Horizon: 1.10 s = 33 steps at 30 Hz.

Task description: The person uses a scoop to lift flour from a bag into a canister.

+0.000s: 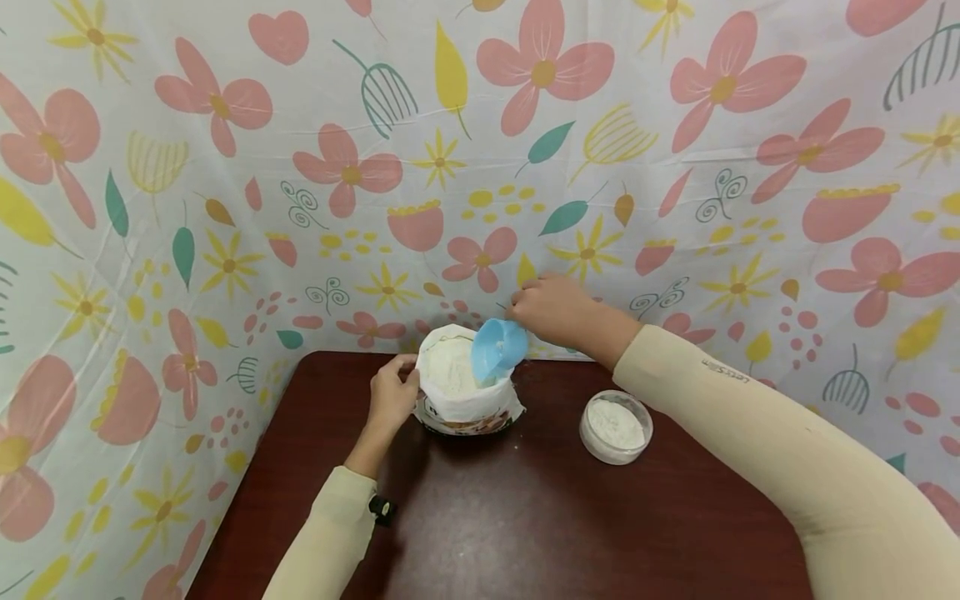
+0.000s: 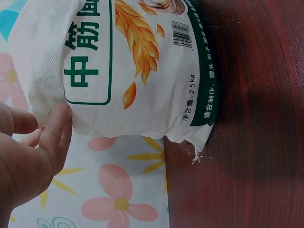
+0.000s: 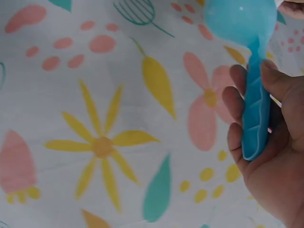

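An open white bag (image 1: 468,407) full of white powder stands at the back of the table; its printed front (image 2: 142,71) fills much of the left wrist view. My left hand (image 1: 393,392) pinches the bag's rolled rim at its left side, thumb and fingers (image 2: 59,123) on the cloth. My right hand (image 1: 553,312) grips the handle of a blue scoop (image 1: 498,348), fingers curled round it in the right wrist view (image 3: 254,109). Tilted, the scoop's bowl lies at the bag's mouth, over the right part of the powder (image 1: 452,367).
A clear round dish (image 1: 616,427) holding white powder stands on the dark red table (image 1: 480,508), right of the bag and below my right forearm. A flowered cloth (image 1: 480,167) hangs close behind the table. Small white specks lie near the bag.
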Motion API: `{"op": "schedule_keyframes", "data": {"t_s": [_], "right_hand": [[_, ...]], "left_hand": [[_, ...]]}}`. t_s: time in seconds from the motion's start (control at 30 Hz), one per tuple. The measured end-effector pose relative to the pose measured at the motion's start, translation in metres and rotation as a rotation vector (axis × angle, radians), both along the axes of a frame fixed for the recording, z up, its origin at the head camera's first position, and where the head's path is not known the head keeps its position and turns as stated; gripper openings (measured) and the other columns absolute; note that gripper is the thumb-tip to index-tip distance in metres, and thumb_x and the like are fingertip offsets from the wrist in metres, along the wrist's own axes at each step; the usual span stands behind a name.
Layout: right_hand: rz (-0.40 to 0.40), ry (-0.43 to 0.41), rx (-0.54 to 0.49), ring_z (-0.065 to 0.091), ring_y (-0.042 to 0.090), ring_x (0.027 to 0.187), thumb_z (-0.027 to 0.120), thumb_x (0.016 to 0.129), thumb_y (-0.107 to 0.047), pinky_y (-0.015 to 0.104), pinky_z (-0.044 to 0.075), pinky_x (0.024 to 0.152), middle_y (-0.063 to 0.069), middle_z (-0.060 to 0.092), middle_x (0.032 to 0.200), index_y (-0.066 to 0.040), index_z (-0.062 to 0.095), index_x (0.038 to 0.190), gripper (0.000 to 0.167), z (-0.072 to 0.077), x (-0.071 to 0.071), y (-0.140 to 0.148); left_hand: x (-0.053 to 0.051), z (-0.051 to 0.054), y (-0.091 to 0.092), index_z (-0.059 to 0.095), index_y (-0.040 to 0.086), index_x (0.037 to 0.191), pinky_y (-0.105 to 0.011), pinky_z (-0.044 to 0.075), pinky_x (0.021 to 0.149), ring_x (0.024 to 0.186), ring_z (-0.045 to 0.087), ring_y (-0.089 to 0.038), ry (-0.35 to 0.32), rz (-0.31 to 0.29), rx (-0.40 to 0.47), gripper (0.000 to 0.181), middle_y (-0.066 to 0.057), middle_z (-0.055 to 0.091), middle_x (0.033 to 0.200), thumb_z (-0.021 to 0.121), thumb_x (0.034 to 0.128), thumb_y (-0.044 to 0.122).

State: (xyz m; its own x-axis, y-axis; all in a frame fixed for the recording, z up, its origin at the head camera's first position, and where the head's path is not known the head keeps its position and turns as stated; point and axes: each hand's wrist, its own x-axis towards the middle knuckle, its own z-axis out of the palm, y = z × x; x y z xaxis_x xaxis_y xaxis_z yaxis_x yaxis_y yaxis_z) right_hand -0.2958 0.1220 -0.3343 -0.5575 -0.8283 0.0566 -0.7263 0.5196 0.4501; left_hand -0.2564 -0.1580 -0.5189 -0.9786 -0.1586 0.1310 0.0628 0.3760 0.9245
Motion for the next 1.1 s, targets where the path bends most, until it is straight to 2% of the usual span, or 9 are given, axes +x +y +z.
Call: {"op": "schedule_keyframes", "data": {"t_s": [0.2,0.33,0.5,0.6,0.73,0.77,0.87,1.1], "right_hand": [[-0.039,0.054,0.071,0.063,0.019,0.076,0.07,0.096,-0.002,0.03,0.044,0.059,-0.003,0.073,0.085,-0.023,0.076,0.077,0.028,0.001,0.001,-0.024],[-0.039,0.066,0.1,0.064,0.018,0.075,0.069,0.096,-0.003,0.029,0.04,0.057,-0.003,0.074,0.084,-0.022,0.077,0.077,0.028,-0.002,0.001,-0.034],[-0.045,0.052,0.113,0.063,0.016,0.073,0.067,0.098,-0.005,0.028,0.028,0.057,-0.003,0.074,0.084,-0.021,0.077,0.079,0.027,-0.007,0.0,-0.038],[-0.049,0.04,0.093,0.062,0.017,0.072,0.068,0.098,-0.005,0.028,0.033,0.057,-0.002,0.073,0.083,-0.019,0.077,0.079,0.026,-0.012,-0.002,-0.037],[-0.045,0.038,0.06,0.064,0.019,0.074,0.068,0.098,-0.005,0.031,0.049,0.06,-0.001,0.074,0.085,-0.019,0.08,0.084,0.022,-0.017,-0.002,-0.034],[-0.042,0.04,0.053,0.064,0.019,0.075,0.068,0.098,-0.006,0.032,0.051,0.062,-0.001,0.074,0.085,-0.019,0.08,0.086,0.021,-0.017,-0.001,-0.033],[-0.035,0.026,0.024,0.066,0.021,0.078,0.068,0.098,-0.008,0.033,0.054,0.064,-0.001,0.073,0.085,-0.019,0.08,0.091,0.018,-0.02,0.0,-0.029],[-0.017,-0.015,-0.052,0.065,0.022,0.079,0.073,0.095,-0.011,0.034,0.052,0.065,0.0,0.072,0.086,-0.015,0.078,0.09,0.009,-0.034,-0.004,-0.018]], "left_hand": [[0.0,-0.001,0.0,0.07,0.003,0.125,-0.025,0.064,0.066,0.089,0.07,-0.026,0.006,-0.002,0.001,0.026,-0.018,0.07,0.11,0.06,0.102,0.008],[0.0,-0.002,-0.001,0.07,0.003,0.125,-0.025,0.064,0.065,0.087,0.071,-0.025,0.017,-0.005,-0.01,0.025,-0.018,0.07,0.11,0.059,0.1023,0.007],[0.0,-0.002,-0.001,0.071,0.005,0.124,-0.026,0.064,0.065,0.088,0.07,-0.026,0.015,-0.008,-0.013,0.024,-0.016,0.07,0.109,0.058,0.1028,0.007],[0.0,-0.002,-0.001,0.071,0.005,0.124,-0.037,0.067,0.07,0.089,0.07,-0.027,0.009,-0.01,-0.006,0.025,-0.016,0.07,0.11,0.058,0.1032,0.008],[0.0,-0.002,-0.001,0.07,0.005,0.125,-0.05,0.066,0.076,0.091,0.07,-0.029,0.008,-0.012,0.005,0.025,-0.017,0.07,0.111,0.058,0.1034,0.008],[0.0,-0.002,-0.001,0.07,0.005,0.125,-0.05,0.066,0.076,0.091,0.07,-0.029,0.009,-0.013,0.007,0.025,-0.017,0.07,0.111,0.058,0.1034,0.008],[0.0,-0.002,-0.001,0.07,0.005,0.125,-0.046,0.067,0.074,0.091,0.07,-0.028,0.01,-0.013,0.007,0.025,-0.017,0.07,0.111,0.058,0.1033,0.007],[-0.001,-0.003,-0.002,0.071,0.006,0.125,-0.026,0.064,0.066,0.09,0.07,-0.026,0.005,-0.013,-0.009,0.025,-0.015,0.07,0.11,0.058,0.103,0.009]]}}
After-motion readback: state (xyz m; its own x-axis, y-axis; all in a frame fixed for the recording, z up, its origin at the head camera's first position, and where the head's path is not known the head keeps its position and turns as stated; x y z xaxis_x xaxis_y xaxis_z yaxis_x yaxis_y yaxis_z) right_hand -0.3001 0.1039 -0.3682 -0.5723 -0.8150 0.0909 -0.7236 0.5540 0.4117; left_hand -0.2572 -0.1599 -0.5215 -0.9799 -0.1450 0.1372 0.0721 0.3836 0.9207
